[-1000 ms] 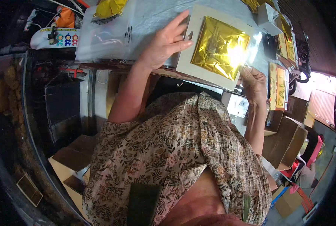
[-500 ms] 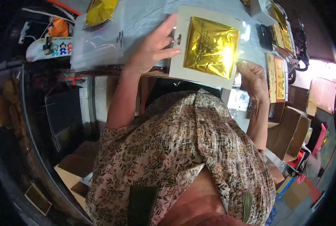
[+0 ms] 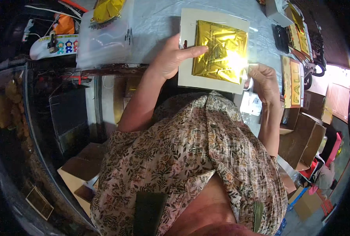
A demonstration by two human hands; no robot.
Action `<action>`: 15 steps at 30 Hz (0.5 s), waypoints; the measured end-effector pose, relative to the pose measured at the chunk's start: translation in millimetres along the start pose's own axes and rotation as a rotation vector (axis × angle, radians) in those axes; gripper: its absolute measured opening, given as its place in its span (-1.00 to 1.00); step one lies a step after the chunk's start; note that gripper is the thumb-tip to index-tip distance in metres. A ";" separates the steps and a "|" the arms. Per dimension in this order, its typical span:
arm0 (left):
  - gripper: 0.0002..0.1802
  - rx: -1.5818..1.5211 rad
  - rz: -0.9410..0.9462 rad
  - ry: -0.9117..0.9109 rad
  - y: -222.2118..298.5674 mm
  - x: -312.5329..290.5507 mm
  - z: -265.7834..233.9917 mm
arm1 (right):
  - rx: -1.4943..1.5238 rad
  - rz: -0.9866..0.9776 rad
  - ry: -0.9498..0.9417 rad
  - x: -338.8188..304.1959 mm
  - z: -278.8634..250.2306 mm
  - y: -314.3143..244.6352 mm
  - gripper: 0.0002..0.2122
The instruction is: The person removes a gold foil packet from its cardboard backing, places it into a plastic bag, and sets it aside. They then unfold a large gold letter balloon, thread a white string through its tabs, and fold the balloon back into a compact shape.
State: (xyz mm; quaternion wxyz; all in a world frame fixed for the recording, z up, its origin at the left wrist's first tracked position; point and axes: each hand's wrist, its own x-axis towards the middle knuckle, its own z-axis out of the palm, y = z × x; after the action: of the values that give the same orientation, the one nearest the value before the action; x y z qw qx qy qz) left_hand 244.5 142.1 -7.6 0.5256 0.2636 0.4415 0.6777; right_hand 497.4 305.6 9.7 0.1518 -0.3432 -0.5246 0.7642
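A pale flat card (image 3: 186, 74) with a slot near its left edge is held up before me, over the table's near edge. On its face lies a folded, shiny gold foil sheet (image 3: 218, 49). My left hand (image 3: 169, 59) grips the card's left side, thumb across the front and onto the foil, other fingers hidden behind. At the lower right edge my right hand (image 3: 265, 80) is closed in a pinch; glare blurs what lies between its fingertips. Clear plastic seems to show along that edge.
Clear plastic bags (image 3: 104, 51) lie on the table at left, with gold foil (image 3: 109, 10) on top. A white printed case (image 3: 51, 47) is beyond them. At right are a black object (image 3: 281, 39), printed yellow packs (image 3: 292, 82) and an open cardboard box (image 3: 300, 137).
My left thumb has slid right from the card's edge onto the gold foil, and the left hand has shifted right. The right hand keeps its pinch at the lower right edge.
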 end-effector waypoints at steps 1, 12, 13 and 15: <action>-0.52 0.000 -0.002 0.002 -1.3 0.3 1.4 | -0.030 -0.024 -0.008 0.4 2.4 -0.4 -0.90; -0.52 -0.085 -0.125 -0.061 -2.3 -3.1 8.7 | -0.183 -0.069 0.206 1.0 24.5 -18.6 -0.74; -0.52 -0.088 -0.131 -0.070 -2.7 -3.5 9.1 | -0.222 -0.088 0.157 0.8 25.7 -22.5 -0.75; -0.52 -0.101 -0.125 -0.080 -4.1 -5.9 10.7 | -0.256 -0.063 0.112 1.4 26.5 -25.2 -0.79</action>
State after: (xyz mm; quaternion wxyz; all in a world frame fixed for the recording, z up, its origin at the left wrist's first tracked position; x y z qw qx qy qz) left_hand 257.1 140.3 -5.6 0.5967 0.2355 0.4009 0.6540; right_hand 475.1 298.1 37.6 0.1599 -0.3852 -0.6191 0.6654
